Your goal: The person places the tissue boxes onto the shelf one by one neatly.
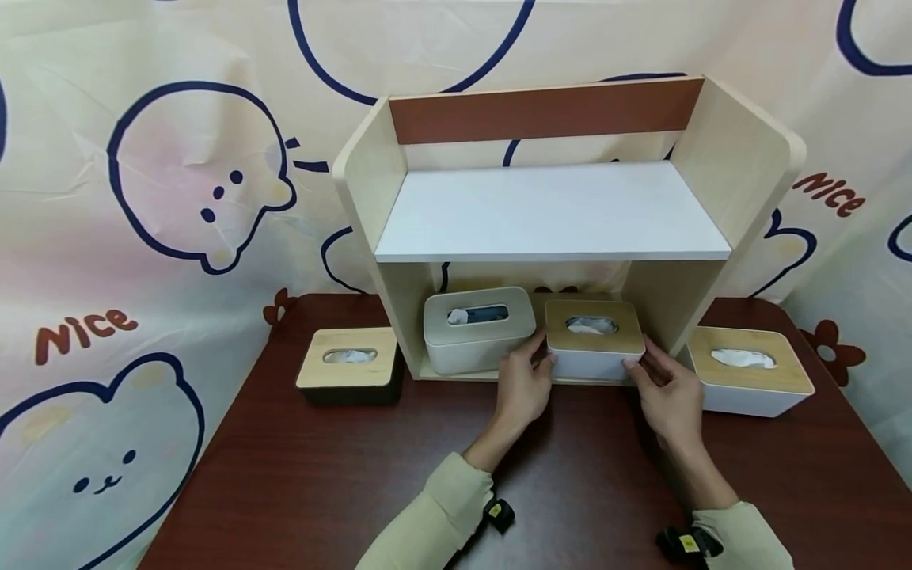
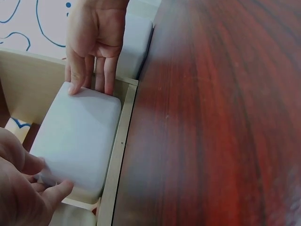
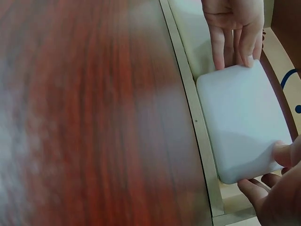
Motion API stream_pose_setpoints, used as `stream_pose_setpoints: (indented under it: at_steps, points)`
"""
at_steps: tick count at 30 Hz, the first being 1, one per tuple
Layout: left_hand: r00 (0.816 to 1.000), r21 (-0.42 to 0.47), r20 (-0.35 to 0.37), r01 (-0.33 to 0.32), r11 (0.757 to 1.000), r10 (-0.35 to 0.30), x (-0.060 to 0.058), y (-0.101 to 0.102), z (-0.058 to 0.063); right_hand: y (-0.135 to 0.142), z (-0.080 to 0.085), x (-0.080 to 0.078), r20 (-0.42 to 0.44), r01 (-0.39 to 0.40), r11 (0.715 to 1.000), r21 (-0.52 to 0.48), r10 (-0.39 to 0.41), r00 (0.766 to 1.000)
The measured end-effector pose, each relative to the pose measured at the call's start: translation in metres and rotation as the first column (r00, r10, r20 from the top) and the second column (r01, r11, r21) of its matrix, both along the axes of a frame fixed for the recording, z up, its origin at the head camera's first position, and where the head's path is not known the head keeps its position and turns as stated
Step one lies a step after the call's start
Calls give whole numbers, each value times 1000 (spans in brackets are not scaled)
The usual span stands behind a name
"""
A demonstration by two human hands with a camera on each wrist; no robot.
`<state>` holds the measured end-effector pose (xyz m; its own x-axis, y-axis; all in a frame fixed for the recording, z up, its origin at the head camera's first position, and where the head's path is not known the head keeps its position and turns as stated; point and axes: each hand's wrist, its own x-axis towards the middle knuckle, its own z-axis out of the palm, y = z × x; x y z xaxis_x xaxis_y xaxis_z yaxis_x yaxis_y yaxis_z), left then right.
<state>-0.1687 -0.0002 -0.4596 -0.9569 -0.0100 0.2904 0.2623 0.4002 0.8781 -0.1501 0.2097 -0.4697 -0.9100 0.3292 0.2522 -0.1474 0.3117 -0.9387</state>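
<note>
A white tissue box with a wooden lid sits in the lower compartment of a small shelf, on its right side. My left hand grips the box's left end, while my right hand grips the opposite end. From the left wrist view, the box's plain white front lies between the thumbs and fingers of both hands. Just left of it in that compartment stands a cream tissue box, close to the left hand's fingers. In the right wrist view the white box is near the shelf's front edge.
On the dark wooden table, a black tissue box with a light wooden lid stands left of the shelf. Another white one with a wooden lid is at its right. A printed cloth hangs behind. The shelf's side panels flank the compartment.
</note>
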Motion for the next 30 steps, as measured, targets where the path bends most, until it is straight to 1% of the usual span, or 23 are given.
stream_pose_setpoints:
  at_steps: [7, 11, 19, 21, 25, 30]
  points:
    - [1000, 0, 10, 24, 1000, -24, -1, -2, 0, -1, 1, 0, 20, 4, 1000, -1, -4, 1000]
    - [999, 14, 18, 48, 999, -48, -1, -3, 0, -1, 2, 1, 36, 0, 1000, -4, 1, 999]
    - [995, 48, 46, 81, 996, -83, 1, -9, 6, 1, 6, 0, 67, -34, 999, -38, 37, 997]
    - [994, 58, 52, 89, 994, -92, 3, -11, 8, 1, 8, 1, 75, -47, 998, -41, 50, 996]
    - [991, 64, 62, 117, 991, -121, 10, -15, 12, 3, 11, 6, 98, -60, 998, -14, 61, 993]
    - [985, 66, 74, 149, 987, -153, 20, -21, 14, 5, 16, 19, 118, -33, 999, 28, 29, 993]
